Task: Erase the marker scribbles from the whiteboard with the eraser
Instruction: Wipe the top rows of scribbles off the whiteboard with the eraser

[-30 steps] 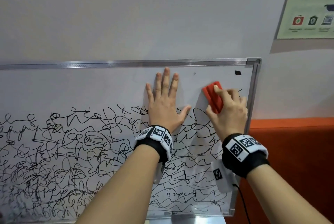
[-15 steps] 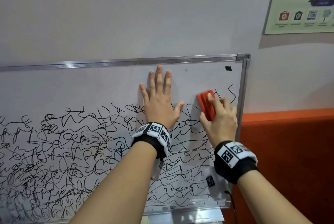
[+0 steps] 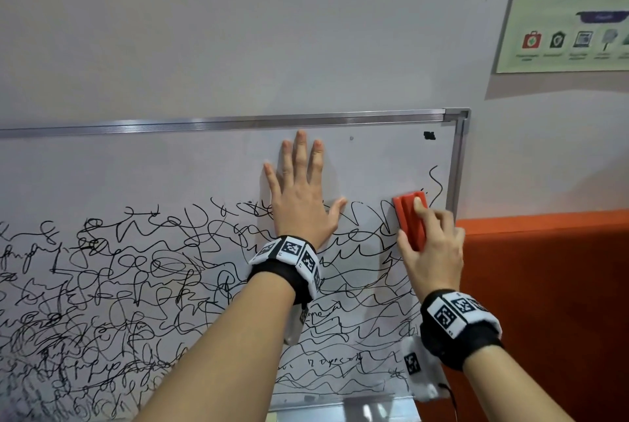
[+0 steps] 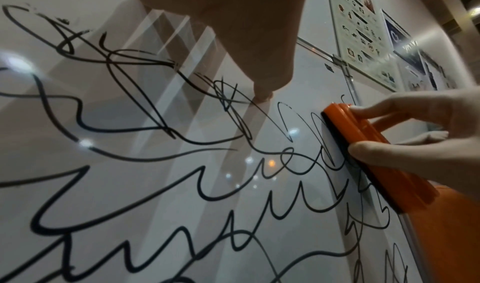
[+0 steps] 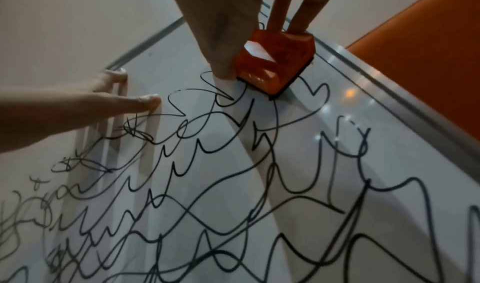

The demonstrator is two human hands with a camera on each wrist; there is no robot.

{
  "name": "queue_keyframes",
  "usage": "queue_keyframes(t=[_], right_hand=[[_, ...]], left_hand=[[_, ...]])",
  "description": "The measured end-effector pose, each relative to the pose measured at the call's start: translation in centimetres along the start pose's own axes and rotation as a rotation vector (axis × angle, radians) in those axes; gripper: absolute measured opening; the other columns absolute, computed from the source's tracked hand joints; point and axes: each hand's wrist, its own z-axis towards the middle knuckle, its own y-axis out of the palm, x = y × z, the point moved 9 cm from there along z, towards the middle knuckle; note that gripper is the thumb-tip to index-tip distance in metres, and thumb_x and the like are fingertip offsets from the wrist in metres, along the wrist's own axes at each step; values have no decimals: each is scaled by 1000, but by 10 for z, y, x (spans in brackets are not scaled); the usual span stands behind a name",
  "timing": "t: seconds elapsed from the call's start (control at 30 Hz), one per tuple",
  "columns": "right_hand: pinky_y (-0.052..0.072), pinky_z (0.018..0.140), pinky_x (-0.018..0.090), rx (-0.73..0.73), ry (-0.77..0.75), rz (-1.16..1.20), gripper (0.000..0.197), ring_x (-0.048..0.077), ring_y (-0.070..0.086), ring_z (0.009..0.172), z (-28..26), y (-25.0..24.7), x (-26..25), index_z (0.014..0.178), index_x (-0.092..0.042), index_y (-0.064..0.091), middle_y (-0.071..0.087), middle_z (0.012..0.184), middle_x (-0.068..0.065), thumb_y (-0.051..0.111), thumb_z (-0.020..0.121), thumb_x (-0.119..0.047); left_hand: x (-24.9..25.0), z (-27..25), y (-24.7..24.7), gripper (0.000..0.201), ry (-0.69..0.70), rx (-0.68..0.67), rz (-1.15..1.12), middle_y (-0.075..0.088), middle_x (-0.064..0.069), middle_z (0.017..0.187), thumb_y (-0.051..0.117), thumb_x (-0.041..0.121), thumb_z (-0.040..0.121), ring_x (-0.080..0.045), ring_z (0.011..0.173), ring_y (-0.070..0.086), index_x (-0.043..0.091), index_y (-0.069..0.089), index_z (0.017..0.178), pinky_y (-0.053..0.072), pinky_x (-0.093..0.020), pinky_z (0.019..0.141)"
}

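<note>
A metal-framed whiteboard (image 3: 170, 169) hangs on the wall, its lower part covered in black marker scribbles (image 3: 119, 285). My right hand (image 3: 432, 241) grips an orange eraser (image 3: 408, 217) and holds its dark pad flat against the board near the right frame edge. In the left wrist view the eraser (image 4: 374, 154) sits between thumb and fingers; the right wrist view shows the eraser (image 5: 275, 65) over the top scribble lines. My left hand (image 3: 299, 197) lies flat on the board with fingers spread, left of the eraser. A lone squiggle (image 3: 437, 183) shows above the eraser.
A poster (image 3: 571, 9) with small icons hangs on the wall at the upper right. An orange panel (image 3: 544, 302) runs along the wall right of the board. A small black mark (image 3: 429, 135) sits near the board's top right corner. The board's tray (image 3: 340, 408) shows at the bottom.
My right hand has slid the eraser down the board along the right edge, uncovering the squiggle above it. My left hand stays flat in the same spot.
</note>
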Motion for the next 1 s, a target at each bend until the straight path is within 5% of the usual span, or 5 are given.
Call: queue_keyframes(t=[0.23,0.43,0.67,0.83,1.0], right_hand=[[46,80,44,-2,-17,-25,51,32,47,99,40,-15,-9,133,-22,57,53,119,7,73,85,-25],[51,78,49,-75,-14,-19,52,32,47,98,-4,-1,8,132,-24,58,53,118,5,75,83,-26],[40,85,37,81,74,47,51,34,49,99,62,-23,8,134,-19,56,54,121,9,71,86,-24],[42,81,38,34,22,33,53,33,48,99,21,-15,23,135,-19,57,55,118,8,73,85,-24],[41,84,35,53,-14,24,54,30,47,99,40,-25,29,135,-21,57,56,117,6,74,84,-25]], left_hand=[[0,-1,0,108,5,28,-15,-17,-7,166,54,69,84,-29,153,-16,19,-4,160,3,-61,121],[0,-3,-2,107,8,28,-26,-15,-7,167,54,68,85,-29,153,-14,19,-3,160,3,-60,122],[3,-3,-1,108,-14,17,-4,-15,-9,167,53,66,83,-31,153,-13,18,-5,160,5,-60,121],[19,-2,-7,110,-84,-9,-12,-19,-15,165,59,53,82,-34,152,-15,11,-7,159,0,-60,121],[62,2,-12,97,135,49,-112,-13,-8,167,56,42,83,-28,153,-14,25,0,161,-3,-63,120]])
